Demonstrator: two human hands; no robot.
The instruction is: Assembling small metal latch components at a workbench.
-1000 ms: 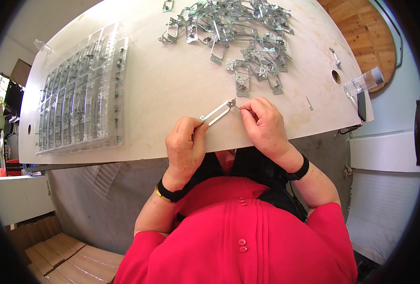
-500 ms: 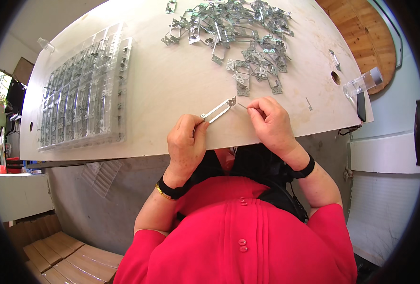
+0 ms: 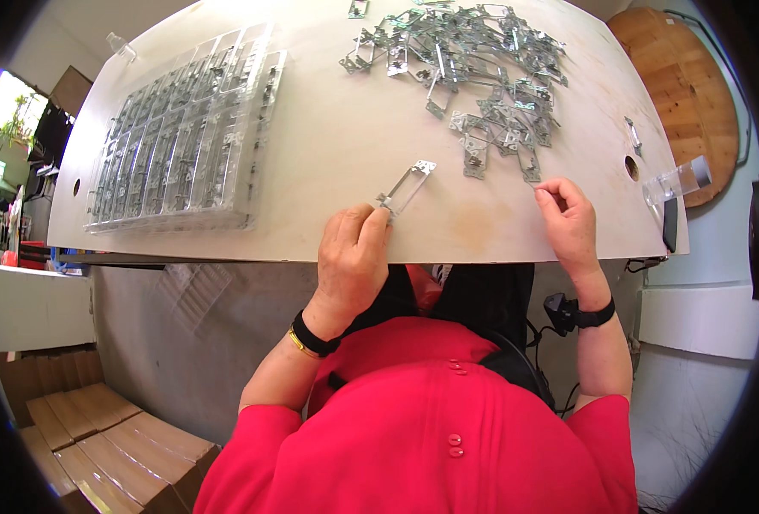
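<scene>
1. Left hand (image 3: 352, 257) pinches the near end of a metal bracket (image 3: 406, 188), which angles off toward 1 o'clock, flat on the table (image 3: 328, 163).
2. Right hand (image 3: 570, 218) at 3 o'clock of the bracket, fingertips pinched; contents too small to tell.
3. Loose bracket pile (image 3: 473, 77) at 12, within reach; clear tray (image 3: 182, 137) at 10.

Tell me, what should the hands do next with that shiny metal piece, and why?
Probably the right hand should reach to the pile of metal frames just above it. Its fingertips look pinched with nothing visible between them, while the left hand pins one metal frame at the table edge.
</scene>
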